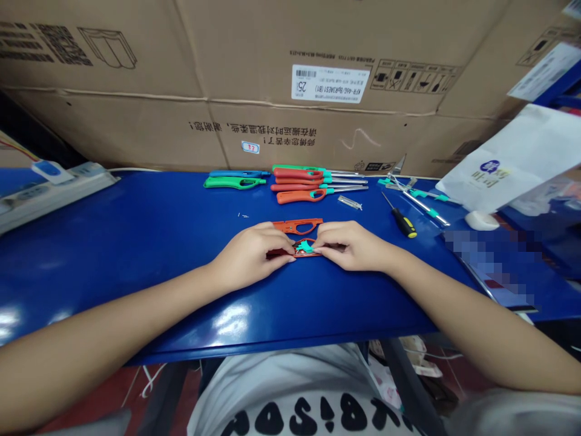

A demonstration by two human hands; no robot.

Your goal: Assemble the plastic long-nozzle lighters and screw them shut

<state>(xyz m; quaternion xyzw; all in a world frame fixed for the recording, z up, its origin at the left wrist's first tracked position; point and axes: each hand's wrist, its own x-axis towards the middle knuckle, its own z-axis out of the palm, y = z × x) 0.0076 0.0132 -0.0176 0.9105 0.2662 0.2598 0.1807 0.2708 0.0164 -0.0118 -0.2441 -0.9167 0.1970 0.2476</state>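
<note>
Fingers of the left hand (252, 251) are closed round one end of the open orange shell (309, 255), which is held low over the blue table (181, 242), right between the two hands. And at the other end, fingertips of the right hand (353, 245) are brought close together against the teal piece (305, 246) seated inside; whether it is pinched or only touched cannot be told. Just beyond, a second orange half (297, 227) is laid flat. Farther back, orange-handled lighters (299, 197) are lined up, with a screwdriver (403, 223) placed off to the right.
</note>
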